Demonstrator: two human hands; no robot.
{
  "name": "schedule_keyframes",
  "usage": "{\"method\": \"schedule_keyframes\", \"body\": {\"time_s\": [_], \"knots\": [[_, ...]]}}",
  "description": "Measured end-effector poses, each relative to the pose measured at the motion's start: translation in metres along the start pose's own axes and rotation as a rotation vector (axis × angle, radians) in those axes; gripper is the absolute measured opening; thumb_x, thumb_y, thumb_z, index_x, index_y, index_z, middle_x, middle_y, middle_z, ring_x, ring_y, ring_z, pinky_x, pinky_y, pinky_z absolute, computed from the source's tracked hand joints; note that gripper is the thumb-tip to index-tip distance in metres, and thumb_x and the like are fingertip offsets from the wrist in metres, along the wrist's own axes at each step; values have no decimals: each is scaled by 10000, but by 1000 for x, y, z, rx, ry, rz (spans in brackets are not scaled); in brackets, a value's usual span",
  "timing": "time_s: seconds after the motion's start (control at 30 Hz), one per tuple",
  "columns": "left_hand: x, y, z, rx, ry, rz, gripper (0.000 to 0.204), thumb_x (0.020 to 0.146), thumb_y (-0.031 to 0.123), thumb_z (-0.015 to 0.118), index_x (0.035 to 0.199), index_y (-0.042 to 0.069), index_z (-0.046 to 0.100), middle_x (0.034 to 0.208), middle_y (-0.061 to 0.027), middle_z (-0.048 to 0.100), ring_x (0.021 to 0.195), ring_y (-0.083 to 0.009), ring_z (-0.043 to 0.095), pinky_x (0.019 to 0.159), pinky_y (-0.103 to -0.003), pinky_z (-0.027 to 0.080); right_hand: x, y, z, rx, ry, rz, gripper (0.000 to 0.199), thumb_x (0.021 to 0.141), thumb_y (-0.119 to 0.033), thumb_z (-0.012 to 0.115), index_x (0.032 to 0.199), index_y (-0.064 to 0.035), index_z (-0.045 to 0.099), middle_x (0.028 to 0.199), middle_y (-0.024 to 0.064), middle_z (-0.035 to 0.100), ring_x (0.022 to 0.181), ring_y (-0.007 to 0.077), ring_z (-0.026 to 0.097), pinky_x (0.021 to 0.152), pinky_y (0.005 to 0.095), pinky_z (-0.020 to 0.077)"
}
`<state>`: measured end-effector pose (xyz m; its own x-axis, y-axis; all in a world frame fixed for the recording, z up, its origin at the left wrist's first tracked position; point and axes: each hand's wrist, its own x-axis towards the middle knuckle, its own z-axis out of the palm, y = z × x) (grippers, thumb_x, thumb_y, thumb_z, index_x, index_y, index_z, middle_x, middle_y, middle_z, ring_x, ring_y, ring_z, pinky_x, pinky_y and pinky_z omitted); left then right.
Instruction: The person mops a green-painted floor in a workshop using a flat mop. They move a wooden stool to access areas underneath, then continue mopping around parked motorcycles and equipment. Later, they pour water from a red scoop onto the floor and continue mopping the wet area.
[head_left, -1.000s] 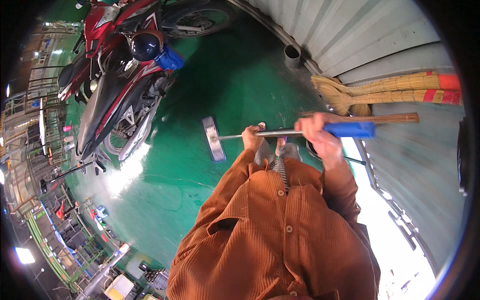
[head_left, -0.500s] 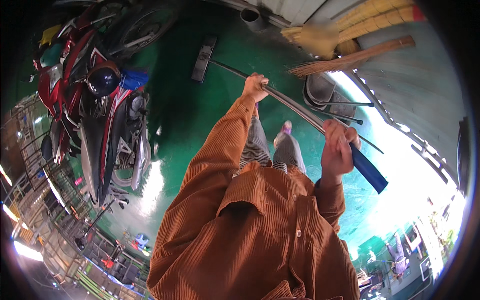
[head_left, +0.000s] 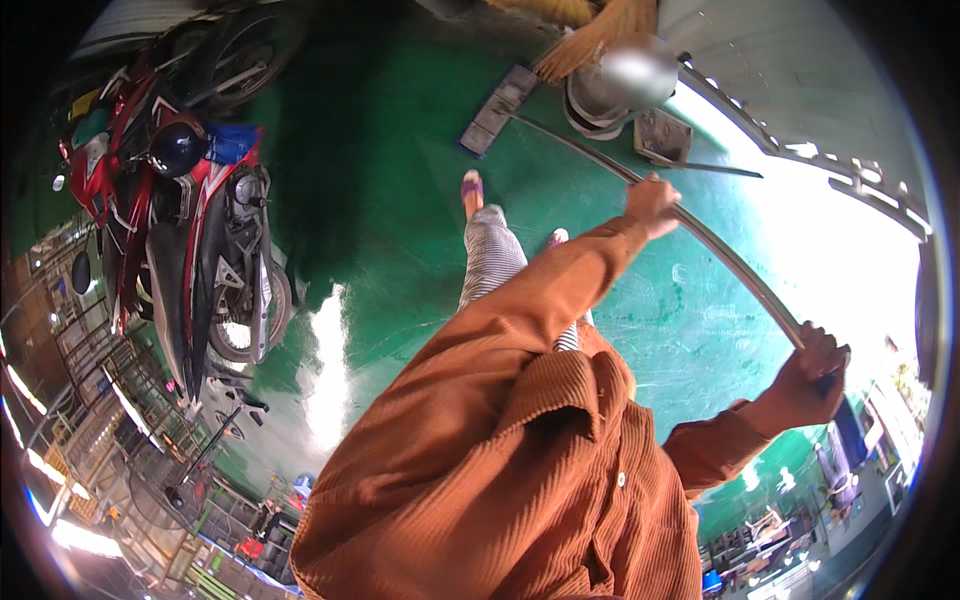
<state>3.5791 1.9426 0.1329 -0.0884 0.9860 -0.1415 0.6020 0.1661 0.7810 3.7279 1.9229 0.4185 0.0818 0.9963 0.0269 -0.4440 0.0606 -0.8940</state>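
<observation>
My left hand is wrapped round the middle of a flat mop's metal pole. Higher up the pole, at the far right, my right hand grips the mop by its blue handle, which sticks out past the fist. The grey rectangular mop head lies tilted on the green floor, beyond my left foot. Brown corduroy sleeves cover both arms, and the left one stretches across my front.
Two red and black motorbikes stand at the left, with a dark helmet on one. A straw broom, a bucket and a dustpan are by the right wall. A person is at the lower right.
Both hands have moved right with the mop, and the right hand is also lower. The mop head has slid right toward the bucket. My feet have shifted, and the whole view has moved.
</observation>
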Motion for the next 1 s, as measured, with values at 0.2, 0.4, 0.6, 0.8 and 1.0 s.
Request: {"method": "schedule_keyframes", "body": {"time_s": [0.2,0.4,0.6,0.8,1.0], "knots": [[-25,40,38,-65,-11,-17,69,662,174,556,641,132,607,744,-55,610,861,-282,552,705,-478,468,-1,-116,-80,-181,131,-442,287,837,-232,480,600,-83,419,568,24,306,523,164,320,588,337,307],[-88,-8,39,38,38,50,138,595,207,682,674,122,609,756,-64,609,839,-266,578,695,-419,497,-7,-89,-155,-38,47,-157,204,731,-183,502,573,-123,388,538,2,322,504,136,318,567,317,297],[-226,-215,-40,430,68,-255,186,576,223,725,719,129,652,849,-85,637,894,-274,595,778,-351,500,-148,132,-51,-112,105,76,214,852,-143,410,653,-63,419,582,66,414,501,173,409,561,339,418],[-273,-320,-66,781,-19,-396,220,655,267,746,625,113,592,718,-68,579,802,-269,568,721,-425,497,-207,194,-48,199,25,414,209,774,-76,531,598,-39,424,594,100,494,571,211,510,636,361,449],[-229,-181,90,451,28,-22,217,534,271,770,655,150,637,665,-63,583,682,-287,574,645,-380,480,-145,83,-217,-69,62,218,171,775,-104,426,622,-64,363,520,50,324,517,197,413,659,392,421]]}}
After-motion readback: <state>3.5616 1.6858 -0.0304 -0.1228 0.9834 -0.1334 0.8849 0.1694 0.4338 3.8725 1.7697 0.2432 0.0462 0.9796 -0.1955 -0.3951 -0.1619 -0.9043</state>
